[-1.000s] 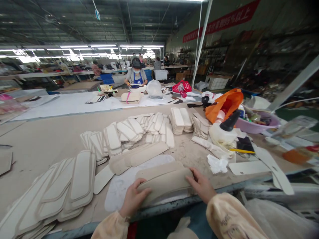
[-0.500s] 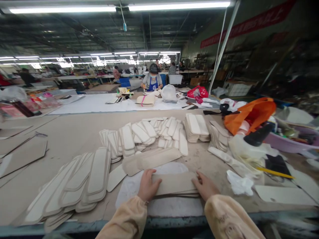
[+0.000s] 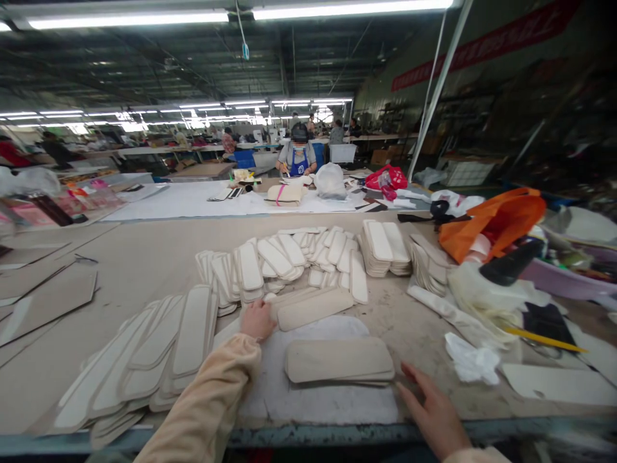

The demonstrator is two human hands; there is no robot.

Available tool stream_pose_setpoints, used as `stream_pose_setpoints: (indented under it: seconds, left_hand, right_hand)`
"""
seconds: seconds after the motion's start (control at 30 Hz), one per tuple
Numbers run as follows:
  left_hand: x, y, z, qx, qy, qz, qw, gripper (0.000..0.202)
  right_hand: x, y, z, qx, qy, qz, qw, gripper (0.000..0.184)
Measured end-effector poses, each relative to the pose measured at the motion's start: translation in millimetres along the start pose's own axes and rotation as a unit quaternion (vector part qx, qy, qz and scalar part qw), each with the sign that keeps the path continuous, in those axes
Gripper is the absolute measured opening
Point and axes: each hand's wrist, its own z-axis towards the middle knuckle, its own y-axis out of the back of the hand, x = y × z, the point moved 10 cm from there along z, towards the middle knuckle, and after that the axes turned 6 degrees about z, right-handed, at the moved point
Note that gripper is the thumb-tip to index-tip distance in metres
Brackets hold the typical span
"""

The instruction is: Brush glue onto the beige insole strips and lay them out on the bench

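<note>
A small stack of long beige panels (image 3: pixel 340 360) with rounded corners lies on a pale sheet (image 3: pixel 318 406) near the table's front edge. My left hand (image 3: pixel 258 320) is at the left end of other loose beige panels (image 3: pixel 315 307) just behind that stack. Its fingers are bent and partly hidden, so I cannot make out whether it grips a panel. A white piece (image 3: pixel 225 333) shows partly beneath my left forearm. Beside the stack's right end, my right hand (image 3: pixel 431 408) is open, its fingers apart and holding nothing.
Piles of white-faced panels (image 3: pixel 190 334) lie at the left, with more panels (image 3: pixel 332 247) behind. At the right are crumpled tissue (image 3: pixel 471 357), a yellow pencil-like stick (image 3: pixel 547 339), an orange bag (image 3: pixel 496 222) and a purple basin (image 3: pixel 554 278). A co-worker (image 3: pixel 297 154) sits opposite.
My left hand has left the small stack and moved up and left to the loose panels. My right hand has pulled away to the right and toward me.
</note>
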Motion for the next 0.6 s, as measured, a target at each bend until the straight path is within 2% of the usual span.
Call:
stream_pose_setpoints:
  seconds: [0.17,0.23,0.3,0.43,0.5,0.6]
  left_hand:
    - [6.5,-8.4,11.2,0.023,-0.01,0.012,1.0,0.035]
    - [10.6,-8.1,11.3,0.022,-0.008,0.008,1.0,0.026]
    - [15.3,-6.1,9.4,0.02,-0.006,0.006,1.0,0.018]
    - [21.2,5.1,3.6,0.014,0.02,0.023,0.999,0.021]
    - [11.9,13.6,2.2,0.003,0.019,0.032,0.999,0.026]
    - [-22.7,17.4,4.4,-0.001,-0.021,0.028,0.999,0.044]
  right_hand:
    - [4.1,1.4,-5.8,-0.006,0.011,-0.01,1.0,0.049]
    - [8.1,1.5,-5.2,-0.011,0.021,-0.015,1.0,0.048]
    - [11.9,1.3,-4.9,-0.014,0.033,-0.026,0.999,0.047]
    - [13.0,-0.6,-5.2,-0.011,0.045,-0.045,0.998,0.046]
    - [11.2,-2.5,-5.1,-0.011,0.046,-0.051,0.998,0.046]
    - [10.5,-7.8,-4.4,-0.006,0.055,-0.064,0.996,0.044]
